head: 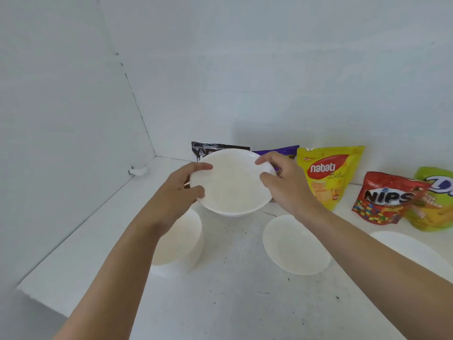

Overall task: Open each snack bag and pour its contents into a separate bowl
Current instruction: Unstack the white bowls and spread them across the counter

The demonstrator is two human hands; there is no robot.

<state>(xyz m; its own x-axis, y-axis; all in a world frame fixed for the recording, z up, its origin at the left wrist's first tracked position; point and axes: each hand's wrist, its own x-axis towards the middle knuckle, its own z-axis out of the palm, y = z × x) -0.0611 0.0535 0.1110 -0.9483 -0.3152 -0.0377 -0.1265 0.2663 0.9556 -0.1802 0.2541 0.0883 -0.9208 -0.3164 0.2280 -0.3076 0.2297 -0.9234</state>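
1. White, glossy, rigid material: a round shallow white bowl (pixel 231 185) sits at frame centre, tilted toward the camera and held off the white tabletop (pixel 232 278).
2. Left hand (pixel 181 187) grips the bowl's left rim, thumb over the inner edge, fingers curled beneath. Right hand (pixel 284 182) pinches the right rim the same way. Both hands are closed on the bowl.
3. Other bowls on the tabletop: a deeper white bowl (pixel 181 241) at lower left, partly under the left forearm; a white oval-looking bowl (pixel 294 246) right of centre; a further white bowl rim (pixel 411 251) at the right edge. All appear empty.
4. Snack bags stand along the back wall, none visibly opened: black bag (pixel 215 147) and purple bag (pixel 282 150) behind the held bowl, yellow nabati pouch (pixel 328 173), red Nips pouch (pixel 384 197), green pouch (pixel 434 200) at far right.
5. Handling judgement: the bowl looks stiff, smooth and possibly slippery; likely breakable if ceramic or glass. A two-sided rim grip suits it; set down flat.
6. Pouches look light, soft, crinkly; best taken at the top seal for tearing, supported beneath when pouring.
7. Task stage: early, bowls being arranged; no pouring done.
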